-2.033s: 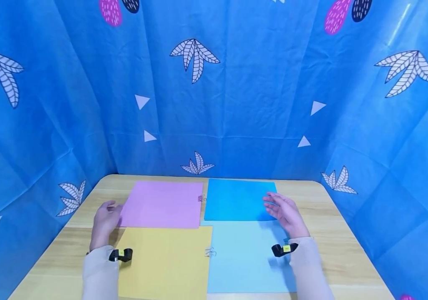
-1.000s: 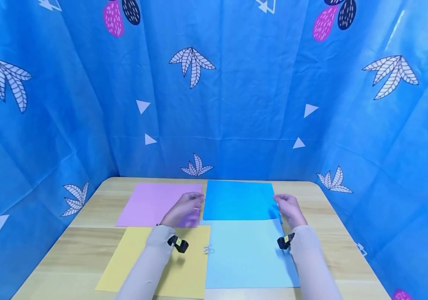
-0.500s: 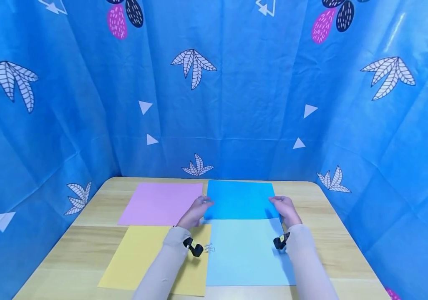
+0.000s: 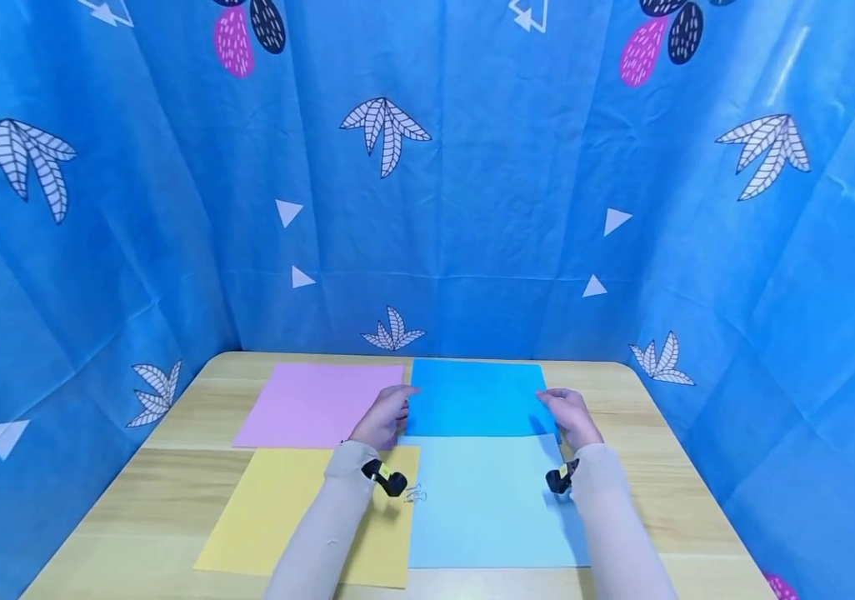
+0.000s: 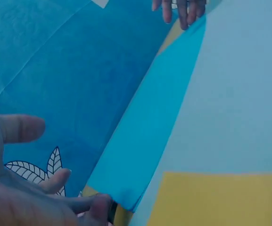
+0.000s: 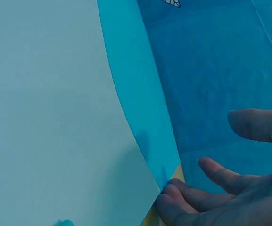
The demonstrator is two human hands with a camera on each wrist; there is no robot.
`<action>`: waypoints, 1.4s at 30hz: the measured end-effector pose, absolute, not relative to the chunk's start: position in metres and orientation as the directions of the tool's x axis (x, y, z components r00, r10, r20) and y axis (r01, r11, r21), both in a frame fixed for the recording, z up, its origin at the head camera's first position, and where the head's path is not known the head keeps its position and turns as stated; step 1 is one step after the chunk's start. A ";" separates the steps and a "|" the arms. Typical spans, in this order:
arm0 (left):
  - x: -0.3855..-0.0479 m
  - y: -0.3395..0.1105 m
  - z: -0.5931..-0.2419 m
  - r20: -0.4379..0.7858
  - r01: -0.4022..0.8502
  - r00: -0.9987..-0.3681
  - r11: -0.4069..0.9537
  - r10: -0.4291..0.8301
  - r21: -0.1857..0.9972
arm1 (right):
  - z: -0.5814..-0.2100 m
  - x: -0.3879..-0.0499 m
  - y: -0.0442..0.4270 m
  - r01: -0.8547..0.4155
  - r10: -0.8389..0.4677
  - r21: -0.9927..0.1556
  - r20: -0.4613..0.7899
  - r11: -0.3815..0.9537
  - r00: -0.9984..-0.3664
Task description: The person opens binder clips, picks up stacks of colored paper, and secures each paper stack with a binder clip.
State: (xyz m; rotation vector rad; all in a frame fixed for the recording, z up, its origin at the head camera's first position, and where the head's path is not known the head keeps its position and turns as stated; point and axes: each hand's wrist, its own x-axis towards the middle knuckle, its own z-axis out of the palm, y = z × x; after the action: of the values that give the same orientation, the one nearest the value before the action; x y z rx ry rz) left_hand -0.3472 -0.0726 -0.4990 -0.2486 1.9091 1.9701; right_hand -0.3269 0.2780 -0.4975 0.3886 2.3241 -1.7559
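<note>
Four coloured sheets lie on the table: bright blue point(image 4: 476, 398) back right, pale blue point(image 4: 498, 504) in front of it, pink point(image 4: 315, 404) back left and yellow point(image 4: 277, 512) front left. My left hand point(image 4: 385, 415) is at the bright blue sheet's left edge, beside the pink one. In the left wrist view its thumb point(image 5: 25, 128) stands apart, and lower fingers touch a small dark thing point(image 5: 112, 211) by the sheet's corner. My right hand point(image 4: 573, 417) is at the right edge; its lower fingers point(image 6: 173, 207) touch where the two blue sheets meet, thumb apart.
A wire-handled clip point(image 4: 416, 493) sits at the border of the yellow and pale blue sheets. Blue patterned cloth point(image 4: 438, 208) hangs behind and at both sides of the wooden table point(image 4: 150, 500). Both wrists carry small black cameras point(image 4: 385, 477).
My left hand has crossed rightward from the pink sheet's left side to the bright blue sheet's left edge. My right hand has come to that sheet's right edge. The sheets stay put.
</note>
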 end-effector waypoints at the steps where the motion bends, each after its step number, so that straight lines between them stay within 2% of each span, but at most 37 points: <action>1: -0.347 -0.072 -0.497 -0.399 -0.404 -0.905 -0.005 0.145 0.915 | -0.497 -0.327 0.278 0.326 0.086 -0.911 -0.314 0.254 -0.946; 8: -0.350 -0.070 -0.494 -0.417 -0.421 -0.903 -0.016 0.104 0.907 | -0.497 -0.326 0.279 0.317 0.083 -0.915 -0.306 0.249 -0.948; 18: -0.349 -0.069 -0.491 -0.348 -0.376 -0.917 -0.133 0.193 0.917 | -0.496 -0.322 0.282 0.334 0.102 -0.908 -0.318 0.253 -0.943; 25: -0.347 -0.068 -0.491 -0.388 -0.405 -0.894 -0.031 0.224 0.914 | -0.494 -0.321 0.280 0.334 0.094 -0.906 -0.320 0.260 -0.943; 31: -0.355 -0.063 -0.488 -0.418 -0.423 -0.891 0.009 0.180 0.906 | -0.491 -0.324 0.282 0.345 0.108 -0.900 -0.328 0.266 -0.939; 37: -0.359 -0.054 -0.495 -0.373 -0.378 -0.904 0.019 0.209 0.926 | -0.493 -0.325 0.281 0.336 0.102 -0.901 -0.320 0.274 -0.942; 42: -0.361 -0.046 -0.496 -0.349 -0.364 -0.917 -0.049 0.194 0.930 | -0.496 -0.323 0.281 0.339 0.111 -0.900 -0.320 0.273 -0.941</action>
State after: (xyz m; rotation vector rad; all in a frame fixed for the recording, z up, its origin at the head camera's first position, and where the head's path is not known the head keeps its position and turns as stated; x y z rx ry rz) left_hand -0.3608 -0.0460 -0.4956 -0.1798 1.8570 2.0234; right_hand -0.3230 0.2809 -0.4958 0.4210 2.3449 -1.7348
